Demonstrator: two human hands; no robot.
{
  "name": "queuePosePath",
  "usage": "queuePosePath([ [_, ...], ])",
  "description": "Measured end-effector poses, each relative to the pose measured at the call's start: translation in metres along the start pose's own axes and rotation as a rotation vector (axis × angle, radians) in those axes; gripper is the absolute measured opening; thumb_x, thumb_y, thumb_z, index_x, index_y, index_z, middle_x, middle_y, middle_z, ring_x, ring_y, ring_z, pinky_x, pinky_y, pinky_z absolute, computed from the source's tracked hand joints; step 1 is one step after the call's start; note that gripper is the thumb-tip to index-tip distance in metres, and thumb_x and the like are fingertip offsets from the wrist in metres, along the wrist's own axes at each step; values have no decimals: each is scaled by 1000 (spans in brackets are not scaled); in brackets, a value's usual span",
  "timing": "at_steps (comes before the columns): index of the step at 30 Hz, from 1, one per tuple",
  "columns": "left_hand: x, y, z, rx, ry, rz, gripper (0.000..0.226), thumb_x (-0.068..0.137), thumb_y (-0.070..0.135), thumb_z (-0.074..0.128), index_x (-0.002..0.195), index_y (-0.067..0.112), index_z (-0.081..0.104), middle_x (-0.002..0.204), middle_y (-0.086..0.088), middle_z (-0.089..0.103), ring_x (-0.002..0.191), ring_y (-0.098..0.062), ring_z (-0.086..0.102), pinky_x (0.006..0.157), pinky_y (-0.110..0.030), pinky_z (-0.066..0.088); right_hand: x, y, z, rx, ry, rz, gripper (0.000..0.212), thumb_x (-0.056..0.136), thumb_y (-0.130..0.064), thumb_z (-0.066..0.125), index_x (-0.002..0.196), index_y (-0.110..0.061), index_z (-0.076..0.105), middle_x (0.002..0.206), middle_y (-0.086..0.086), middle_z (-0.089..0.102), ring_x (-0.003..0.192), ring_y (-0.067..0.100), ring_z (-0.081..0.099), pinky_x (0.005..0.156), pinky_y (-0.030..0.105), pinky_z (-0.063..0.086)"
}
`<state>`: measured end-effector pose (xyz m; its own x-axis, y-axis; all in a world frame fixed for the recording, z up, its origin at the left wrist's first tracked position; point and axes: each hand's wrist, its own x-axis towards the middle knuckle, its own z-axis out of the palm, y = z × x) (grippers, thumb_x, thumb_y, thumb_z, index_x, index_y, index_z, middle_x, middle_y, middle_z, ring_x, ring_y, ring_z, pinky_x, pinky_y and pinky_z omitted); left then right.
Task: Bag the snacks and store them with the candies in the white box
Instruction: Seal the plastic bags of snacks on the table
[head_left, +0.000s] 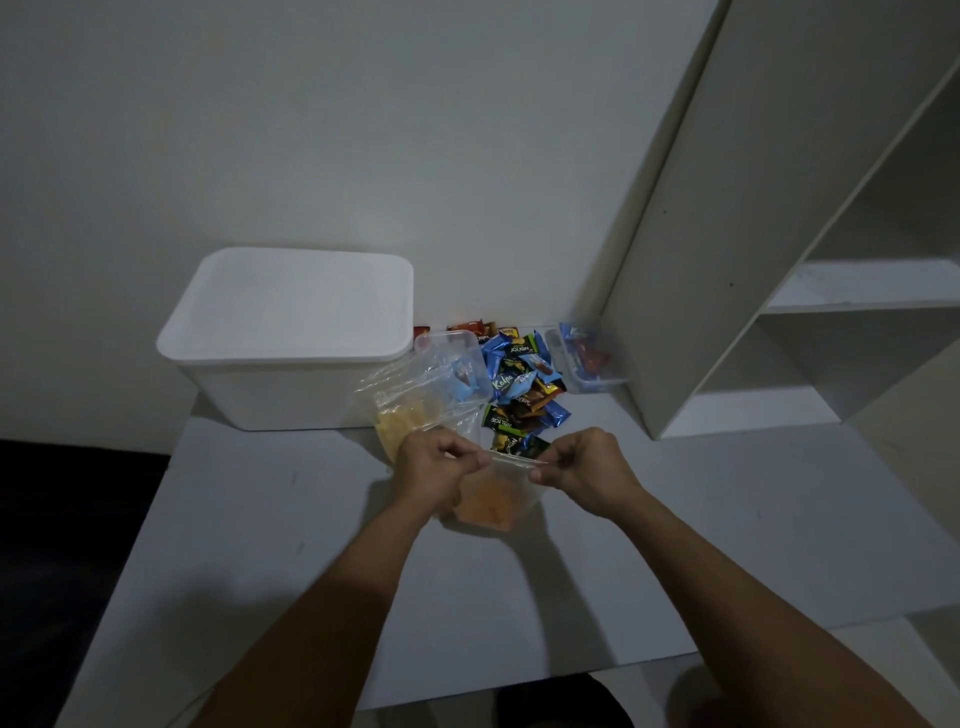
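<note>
— Two hands on one clear bag (493, 493): the left hand (434, 467) pinches its top edge at one end, the right hand (582, 470) pinches the other end, fingers curled tight on the plastic strip between them.

— What's in it, and where is the white box (291, 338)?

— Orange snacks (488, 506), low in the bag. The bag is held in front of the white box and a little to its right, over the table (260, 519). The box has its lid on.

— Anything else by the box?

— Just right of it, more clear bags (415, 395), one with yellowish pieces, touching a clear tub (452, 358). Further right lies a heap of wrapped candies (519, 384), then a second small tub (587, 358) beside a white shelf unit (753, 260).
</note>
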<state>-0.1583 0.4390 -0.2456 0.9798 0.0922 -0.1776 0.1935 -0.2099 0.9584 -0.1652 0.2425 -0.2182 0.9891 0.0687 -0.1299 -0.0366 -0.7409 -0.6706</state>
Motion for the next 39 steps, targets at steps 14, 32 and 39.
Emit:
queuePosePath([
  [14,-7,-1,32,-123,14,-320,19,84,9,67,66,11,61,63,-5,58,57,-15,54,43,-19,42,6,28,23,18,28,-118,3,76,-17,79,78,-17,77,73,-6,72,66,6,67,67,27,57],
  [32,-16,-16,54,-59,210,-375,6,71,15,59,72,18,64,72,-6,65,61,-22,58,59,-31,48,28,44,11,206,-369,-111,28,92,-11,56,66,-18,62,64,-8,55,61,2,49,57,18,38],
  [39,-30,-29,33,35,142,-172,20,77,3,71,97,9,71,92,-10,71,89,-30,68,80,-41,58,54,19,3,245,-506,-262,27,93,-20,58,72,-5,64,67,4,57,63,11,53,61,30,44],
])
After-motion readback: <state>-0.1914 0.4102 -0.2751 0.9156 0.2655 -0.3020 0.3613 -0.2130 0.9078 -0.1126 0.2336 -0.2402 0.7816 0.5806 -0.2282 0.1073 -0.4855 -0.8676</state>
